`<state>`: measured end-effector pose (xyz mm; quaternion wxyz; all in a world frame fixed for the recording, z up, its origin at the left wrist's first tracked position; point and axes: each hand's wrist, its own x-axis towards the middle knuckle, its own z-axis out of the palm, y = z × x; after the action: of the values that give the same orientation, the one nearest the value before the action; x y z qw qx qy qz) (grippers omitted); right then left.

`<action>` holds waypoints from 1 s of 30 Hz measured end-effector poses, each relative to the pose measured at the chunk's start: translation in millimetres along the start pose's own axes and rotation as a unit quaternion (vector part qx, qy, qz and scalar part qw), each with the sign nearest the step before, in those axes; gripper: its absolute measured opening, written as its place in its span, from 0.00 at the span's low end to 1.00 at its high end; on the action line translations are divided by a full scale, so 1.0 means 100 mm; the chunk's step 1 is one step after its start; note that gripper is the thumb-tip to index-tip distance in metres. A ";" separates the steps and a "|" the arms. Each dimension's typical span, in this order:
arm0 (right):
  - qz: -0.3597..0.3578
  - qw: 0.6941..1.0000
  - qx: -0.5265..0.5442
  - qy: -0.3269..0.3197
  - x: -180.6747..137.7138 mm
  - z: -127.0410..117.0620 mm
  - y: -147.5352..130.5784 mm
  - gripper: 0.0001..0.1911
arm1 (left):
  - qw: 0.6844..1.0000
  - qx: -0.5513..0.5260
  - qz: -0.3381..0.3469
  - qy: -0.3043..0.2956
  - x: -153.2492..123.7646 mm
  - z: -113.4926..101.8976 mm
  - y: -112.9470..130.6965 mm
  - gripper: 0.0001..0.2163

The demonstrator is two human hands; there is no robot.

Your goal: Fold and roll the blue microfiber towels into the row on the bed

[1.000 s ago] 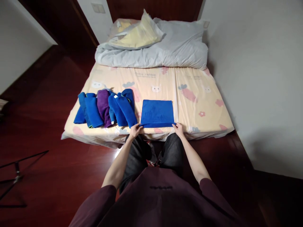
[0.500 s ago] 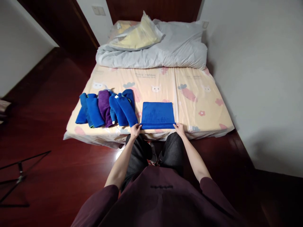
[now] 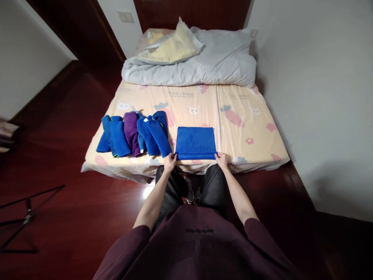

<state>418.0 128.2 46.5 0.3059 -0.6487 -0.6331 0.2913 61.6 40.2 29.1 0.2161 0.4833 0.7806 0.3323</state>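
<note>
A blue towel (image 3: 195,142) lies flat and folded into a rectangle near the front edge of the bed (image 3: 233,116). My left hand (image 3: 169,161) pinches its near left corner. My right hand (image 3: 222,160) pinches its near right corner. Both hands have their fingers closed on the towel's front edge. To the left of it lies a row of several rolled towels (image 3: 136,134), most blue and one purple (image 3: 131,132), side by side on the sheet.
A crumpled grey duvet (image 3: 201,66) and a yellow pillow (image 3: 171,46) fill the head of the bed. A white wall runs along the right. Dark red wooden floor lies left, with a black stand's legs (image 3: 26,217) at the far left.
The towel's front edge has been drawn slightly up and back, and the visible rectangle is a bit shorter. The view has shifted a little; both hands stay on the near corners.
</note>
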 end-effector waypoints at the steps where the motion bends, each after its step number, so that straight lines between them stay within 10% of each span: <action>1: 0.006 1.000 -0.007 0.004 0.00 0.01 -0.01 0.11 | 1.000 0.001 0.011 0.004 -0.01 0.01 0.00 0.14; 6: 0.005 0.999 -0.017 0.039 -0.04 -0.01 -0.04 0.14 | 0.995 0.014 0.101 0.019 -0.09 0.00 -0.01 0.19; 10: -0.129 0.989 -0.047 0.063 -0.19 -0.19 -0.03 0.19 | 0.965 0.064 0.255 0.007 -0.18 -0.13 -0.09 0.21; 15: -0.317 0.933 -0.154 -0.075 -0.34 -0.28 -0.04 0.22 | 0.920 0.108 0.367 -0.086 -0.23 -0.13 -0.12 0.22; 30: -0.281 0.894 -0.305 -0.171 -0.08 -0.06 -0.14 0.25 | 0.906 0.267 0.298 -0.140 0.09 0.08 0.15 0.25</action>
<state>413.5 120.4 61.0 0.0498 -0.4455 -0.8891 0.0923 72.2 55.4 34.5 0.0767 0.7745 0.6215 0.0897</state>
